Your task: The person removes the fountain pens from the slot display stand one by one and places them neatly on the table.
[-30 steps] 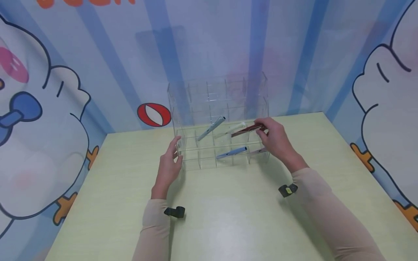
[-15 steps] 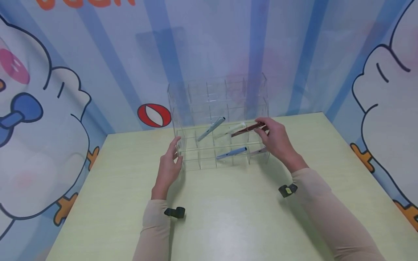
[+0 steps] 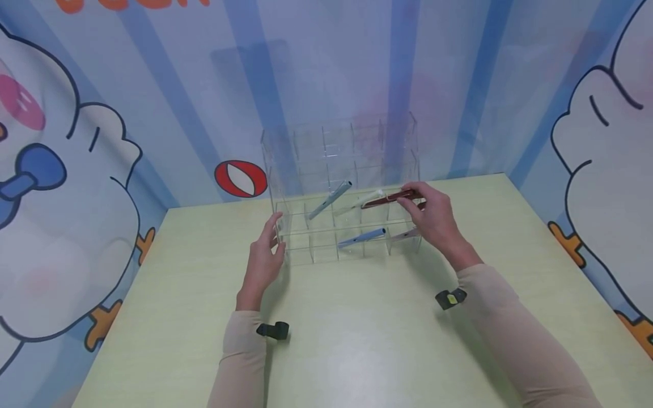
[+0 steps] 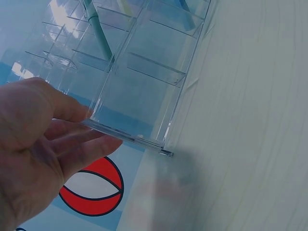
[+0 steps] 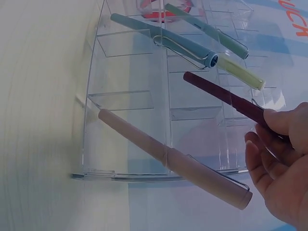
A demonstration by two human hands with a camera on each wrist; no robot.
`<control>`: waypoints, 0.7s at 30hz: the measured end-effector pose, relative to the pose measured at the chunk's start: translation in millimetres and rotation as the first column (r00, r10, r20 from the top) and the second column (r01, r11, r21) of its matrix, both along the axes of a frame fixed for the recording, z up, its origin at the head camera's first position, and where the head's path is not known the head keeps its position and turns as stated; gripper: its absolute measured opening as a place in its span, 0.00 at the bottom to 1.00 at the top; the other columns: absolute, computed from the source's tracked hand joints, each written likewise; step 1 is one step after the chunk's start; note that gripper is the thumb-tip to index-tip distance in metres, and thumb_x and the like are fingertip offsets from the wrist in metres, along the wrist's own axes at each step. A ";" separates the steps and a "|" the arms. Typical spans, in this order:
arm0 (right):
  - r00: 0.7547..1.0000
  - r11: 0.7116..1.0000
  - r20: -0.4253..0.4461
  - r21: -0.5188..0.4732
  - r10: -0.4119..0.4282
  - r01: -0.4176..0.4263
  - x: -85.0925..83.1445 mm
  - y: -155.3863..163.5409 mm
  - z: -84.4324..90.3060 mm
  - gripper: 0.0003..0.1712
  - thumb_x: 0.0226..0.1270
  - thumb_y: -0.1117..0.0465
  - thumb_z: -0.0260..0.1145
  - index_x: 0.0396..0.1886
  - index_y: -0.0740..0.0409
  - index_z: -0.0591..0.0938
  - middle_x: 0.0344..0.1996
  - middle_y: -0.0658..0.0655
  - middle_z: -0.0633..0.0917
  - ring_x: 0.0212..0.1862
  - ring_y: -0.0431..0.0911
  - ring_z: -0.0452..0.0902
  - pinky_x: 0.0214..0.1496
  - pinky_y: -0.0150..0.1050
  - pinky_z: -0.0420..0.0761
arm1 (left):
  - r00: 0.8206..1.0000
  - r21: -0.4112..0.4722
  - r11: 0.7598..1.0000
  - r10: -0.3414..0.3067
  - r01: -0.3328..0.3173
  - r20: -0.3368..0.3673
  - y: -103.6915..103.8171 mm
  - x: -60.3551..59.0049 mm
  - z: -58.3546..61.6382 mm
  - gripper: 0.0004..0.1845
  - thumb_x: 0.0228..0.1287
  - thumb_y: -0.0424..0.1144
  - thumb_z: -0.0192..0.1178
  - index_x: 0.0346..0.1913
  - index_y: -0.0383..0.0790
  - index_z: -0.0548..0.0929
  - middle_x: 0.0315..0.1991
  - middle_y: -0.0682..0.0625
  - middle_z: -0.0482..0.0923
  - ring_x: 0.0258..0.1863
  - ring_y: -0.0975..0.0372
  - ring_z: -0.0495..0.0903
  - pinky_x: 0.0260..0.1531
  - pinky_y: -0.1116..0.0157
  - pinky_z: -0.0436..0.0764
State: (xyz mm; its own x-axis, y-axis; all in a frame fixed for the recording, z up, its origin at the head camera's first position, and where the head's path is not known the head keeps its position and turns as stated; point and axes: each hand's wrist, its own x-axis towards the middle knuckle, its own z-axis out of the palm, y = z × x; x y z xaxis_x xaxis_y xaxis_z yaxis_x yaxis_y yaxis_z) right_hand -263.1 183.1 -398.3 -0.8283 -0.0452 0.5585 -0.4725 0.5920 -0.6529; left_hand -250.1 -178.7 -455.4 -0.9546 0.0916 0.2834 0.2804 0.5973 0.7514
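Note:
My left hand (image 3: 262,260) grips the left side wall of a clear acrylic pen organizer (image 4: 130,137), thumb on one face and fingers on the other. At the organizer's right end, my right hand (image 3: 436,221) pinches a dark red pen (image 5: 221,94) by its clip end, between thumb and fingers. The pen slants over the back row of compartments; whether its tip touches the organizer is unclear. In that row lean a green pen (image 3: 330,200) and a pale yellow pen (image 5: 240,74). A blue pen (image 3: 362,238) and a pink pen (image 5: 168,156) lean in the front row.
The organizer stands on a pale wooden table (image 3: 326,340), near its back edge. A printed cloth backdrop (image 3: 336,68) with cartoon figures rises close behind it and at both sides. Higher tiers of clear dividers (image 3: 339,150) stand at the organizer's back.
My right hand has shifted slightly to the right with the dark red pen, which now lies a little flatter. My left hand and the organizer have stayed in place.

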 end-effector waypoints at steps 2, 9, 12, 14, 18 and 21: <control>1.000 0.999 -0.020 -0.033 -0.011 0.011 1.6 -0.2 0.3 0.16 0.68 0.67 0.68 0.54 0.66 0.80 0.42 0.63 0.86 0.44 0.52 0.83 0.37 0.35 0.79 | 1.000 0.000 1.000 0.001 -0.001 -0.001 -0.2 -0.4 -0.8 0.39 0.70 0.25 0.57 0.77 0.57 0.59 0.69 0.35 0.68 0.61 0.42 0.76 0.55 0.47 0.79; 0.985 0.986 -0.162 -0.159 -0.064 0.038 2.7 1.9 2.3 0.18 0.66 0.70 0.69 0.55 0.69 0.80 0.42 0.65 0.86 0.45 0.55 0.84 0.38 0.22 0.76 | 1.000 0.006 1.000 -0.005 0.005 0.003 -0.8 -0.5 -0.6 0.39 0.70 0.26 0.57 0.77 0.59 0.58 0.69 0.35 0.68 0.62 0.42 0.76 0.54 0.47 0.80; 0.977 0.977 -0.199 -0.209 -0.078 0.036 4.1 3.9 4.1 0.19 0.66 0.70 0.69 0.56 0.70 0.80 0.43 0.65 0.86 0.45 0.53 0.84 0.40 0.21 0.77 | 1.000 0.005 1.000 -0.003 0.003 0.012 -0.5 -1.3 0.4 0.39 0.70 0.26 0.57 0.77 0.60 0.58 0.70 0.36 0.67 0.62 0.42 0.75 0.55 0.48 0.79; 0.974 0.967 -0.208 -0.253 -0.089 0.034 6.7 4.6 5.6 0.20 0.67 0.70 0.68 0.57 0.69 0.79 0.44 0.65 0.85 0.45 0.48 0.83 0.42 0.22 0.78 | 1.000 0.007 1.000 -0.001 0.001 0.015 -0.2 -1.6 0.7 0.40 0.69 0.25 0.58 0.77 0.61 0.58 0.70 0.36 0.67 0.62 0.42 0.75 0.55 0.48 0.79; 0.964 0.933 -0.237 -0.359 -0.119 0.027 12.5 4.5 7.2 0.22 0.66 0.73 0.67 0.59 0.70 0.78 0.44 0.66 0.85 0.44 0.38 0.82 0.44 0.24 0.80 | 1.000 0.011 1.000 -0.005 0.005 0.012 -0.4 -0.8 -0.1 0.40 0.69 0.25 0.57 0.77 0.60 0.58 0.70 0.36 0.67 0.62 0.42 0.75 0.55 0.48 0.79; 0.948 0.910 -0.280 -0.414 -0.153 0.024 15.7 3.8 7.9 0.23 0.64 0.76 0.67 0.59 0.70 0.78 0.43 0.67 0.85 0.43 0.36 0.82 0.44 0.25 0.81 | 1.000 0.016 1.000 -0.009 0.009 0.005 -0.5 -0.2 -0.5 0.40 0.69 0.25 0.57 0.77 0.59 0.58 0.69 0.35 0.68 0.62 0.42 0.75 0.55 0.47 0.79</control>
